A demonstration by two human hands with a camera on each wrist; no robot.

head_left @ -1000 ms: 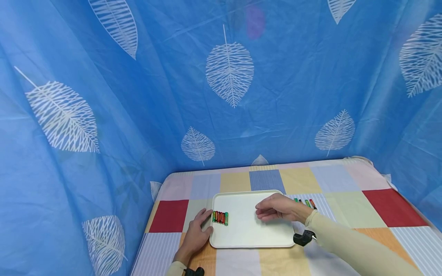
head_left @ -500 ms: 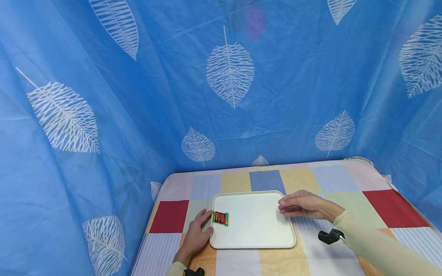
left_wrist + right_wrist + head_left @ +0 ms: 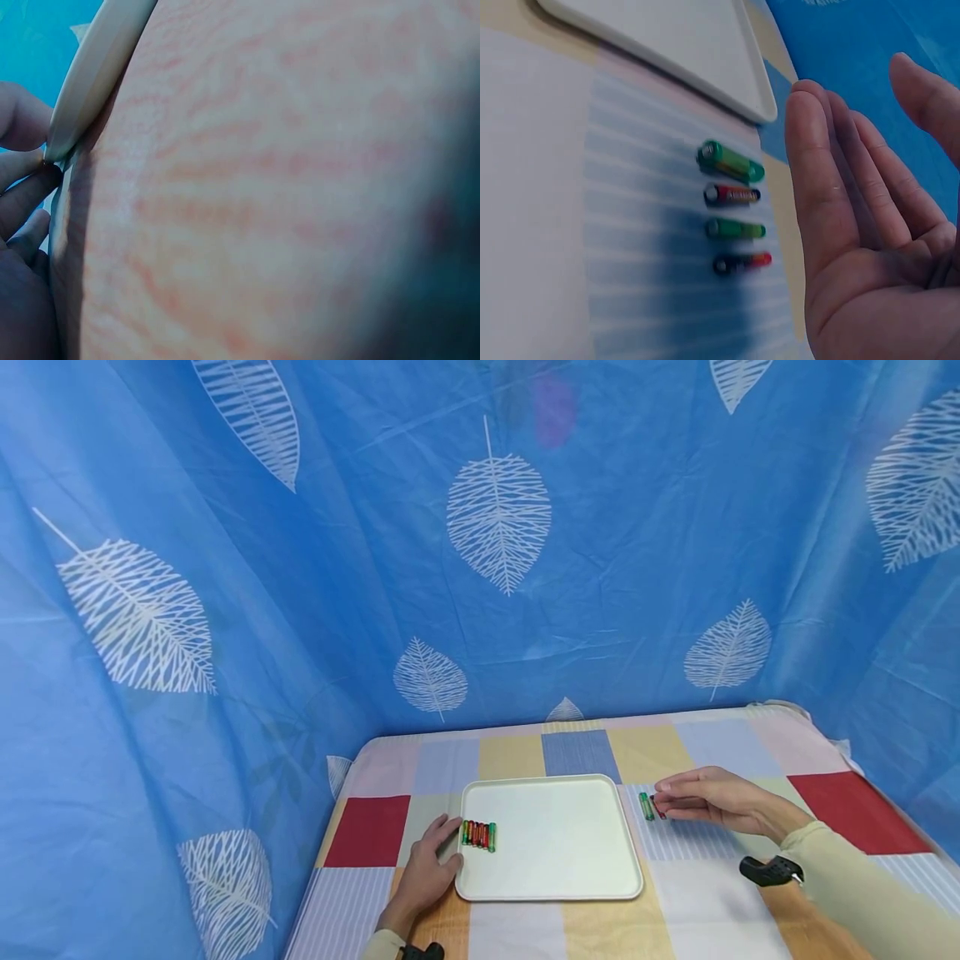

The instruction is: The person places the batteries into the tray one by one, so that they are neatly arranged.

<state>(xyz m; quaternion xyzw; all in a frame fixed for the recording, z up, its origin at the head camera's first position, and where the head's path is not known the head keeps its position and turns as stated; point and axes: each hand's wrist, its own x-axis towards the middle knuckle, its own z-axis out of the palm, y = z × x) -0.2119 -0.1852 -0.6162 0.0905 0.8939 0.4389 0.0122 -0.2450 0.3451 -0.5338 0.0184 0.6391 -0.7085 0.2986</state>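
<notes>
Batteries in green and red lie side by side in a short row inside a white tray, close to its left rim. Beneath is a worktop covered with a patchwork cloth of red, yellow, orange, pale blue and striped squares. Blue curtains printed with white leaves hang behind it and along both sides. Four more batteries lie in a row on a striped square to the right of the tray, well apart from the first row.

The left hand has its grip relaxed, fingertips touching the tray's left rim beside the row. The right hand is near the four batteries, its grip released: fingers extended together, thumb set well apart from them. Pale sleeves cover both arms.
</notes>
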